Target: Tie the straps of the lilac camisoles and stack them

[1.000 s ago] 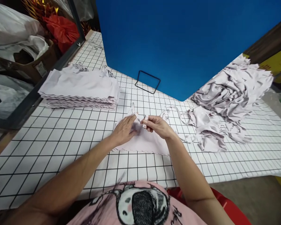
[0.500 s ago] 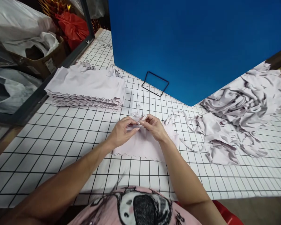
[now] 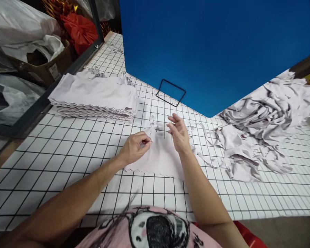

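Observation:
A pale pinkish fabric piece [image 3: 160,156] with ribbon-like straps along its far edge lies flat on the grid-patterned table. My left hand [image 3: 135,147] is over its left part, thumb and fingers pinched on the fabric's edge near a strap [image 3: 151,124]. Above the far right part of the piece, my right hand [image 3: 179,133] is raised with fingers apart, holding nothing. More straps [image 3: 209,160] trail from behind my right wrist toward the loose fabric on the right.
A neat stack of similar pieces [image 3: 93,93] lies at the left. Crumpled pieces [image 3: 244,151] and a larger heap [image 3: 268,106] are at the right. A blue board [image 3: 212,51] stands at the back behind a thin black rectangular frame [image 3: 172,93]. Bags and a box [image 3: 58,67] are beyond the left edge.
My right hand has let go of the strap, opened and moved up and to the right. My left hand has shifted slightly down and stays pinched.

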Available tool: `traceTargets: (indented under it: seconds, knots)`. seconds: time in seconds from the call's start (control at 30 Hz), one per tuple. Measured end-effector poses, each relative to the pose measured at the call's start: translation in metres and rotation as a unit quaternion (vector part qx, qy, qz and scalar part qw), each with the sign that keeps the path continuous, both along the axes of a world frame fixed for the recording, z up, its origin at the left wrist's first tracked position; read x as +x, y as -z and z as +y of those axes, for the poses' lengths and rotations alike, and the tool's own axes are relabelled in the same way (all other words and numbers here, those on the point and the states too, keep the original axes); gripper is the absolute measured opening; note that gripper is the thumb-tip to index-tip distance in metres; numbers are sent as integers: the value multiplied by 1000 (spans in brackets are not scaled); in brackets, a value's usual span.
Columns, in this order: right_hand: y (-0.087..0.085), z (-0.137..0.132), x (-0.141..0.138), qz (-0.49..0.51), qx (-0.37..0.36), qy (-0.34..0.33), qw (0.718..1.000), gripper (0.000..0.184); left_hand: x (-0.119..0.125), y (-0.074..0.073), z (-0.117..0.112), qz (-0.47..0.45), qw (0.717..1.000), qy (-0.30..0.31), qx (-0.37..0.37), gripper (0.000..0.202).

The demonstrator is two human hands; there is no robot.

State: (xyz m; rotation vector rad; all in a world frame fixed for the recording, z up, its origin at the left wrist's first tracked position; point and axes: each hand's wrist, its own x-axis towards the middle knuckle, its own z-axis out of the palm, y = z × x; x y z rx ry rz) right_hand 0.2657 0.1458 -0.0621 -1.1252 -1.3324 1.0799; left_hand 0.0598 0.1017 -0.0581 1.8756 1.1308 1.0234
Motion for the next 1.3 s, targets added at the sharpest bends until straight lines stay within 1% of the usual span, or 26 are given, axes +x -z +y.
traceTargets:
  seconds: [0.07,0.1,0.13,0.2,0.27,0.3,0.33,0.5,0.67,0.87,1.13,1.3]
  knots:
    - [-5,-1,4,-57,25,20,998,45,1,0,-1,3,1000,1,9,12]
    - [-8,-3,4,-88,42,10,995,39,2,1,-2,6,1000,2,13,12]
    - [-11,-6,2,-120,60,-16,991,33,2,0,-2,10,1000,4,17,12]
    - [-17,-12,-4,-175,95,-103,975,24,3,-1,-2,18,1000,4,25,14]
    - [-21,-17,-11,-219,121,-191,949,23,3,-2,-2,26,999,-1,34,13]
    - [-22,-19,-14,-235,129,-220,938,23,2,-3,-2,28,999,-3,37,12]
    - [-23,-19,-15,-249,134,-236,930,24,1,-4,-2,31,999,-4,38,12]
    - [-26,-18,-13,-291,143,-241,915,18,-3,-4,0,33,998,14,43,13]
    - [-29,-17,-10,-294,140,-248,912,14,-4,-2,1,48,997,19,54,14]
    - [-28,-15,-7,-309,153,-240,907,13,-4,-2,3,58,996,16,61,15]
    - [-26,-15,-8,-306,137,-252,908,14,-7,-4,5,56,995,26,79,14]
    - [-24,-16,-9,-260,118,-251,925,13,-9,-1,7,79,994,33,70,12]
